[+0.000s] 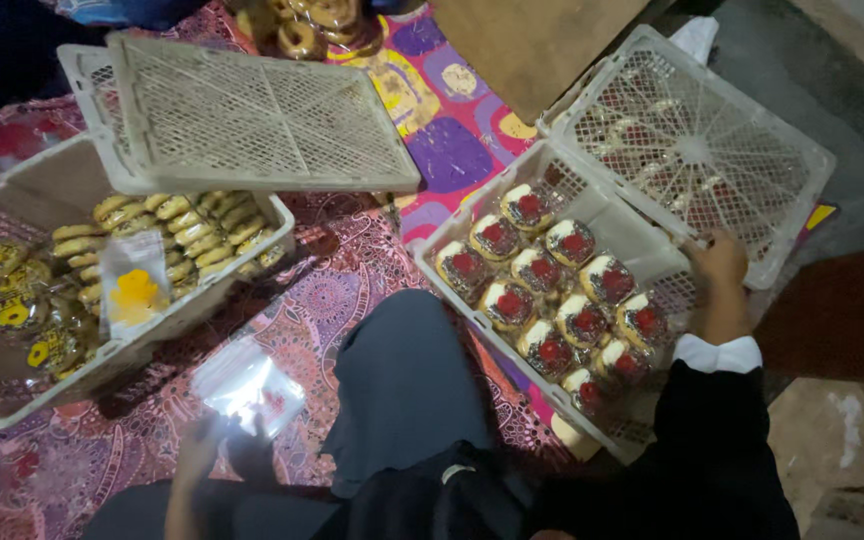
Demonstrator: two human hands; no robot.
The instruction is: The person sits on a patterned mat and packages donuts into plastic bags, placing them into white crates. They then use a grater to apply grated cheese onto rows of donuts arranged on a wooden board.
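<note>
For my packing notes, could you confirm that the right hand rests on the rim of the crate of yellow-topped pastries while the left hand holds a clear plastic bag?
Not quite: in the head view the right hand rests on the rim of the crate of red-topped pastries, not yellow-topped. The left hand does hold a clear plastic bag.

Dim, warm light overall; glare whitens the clear plastic bag (249, 388), beside it the left hand (199, 447) blurs (edges murky, corners dark).
</note>
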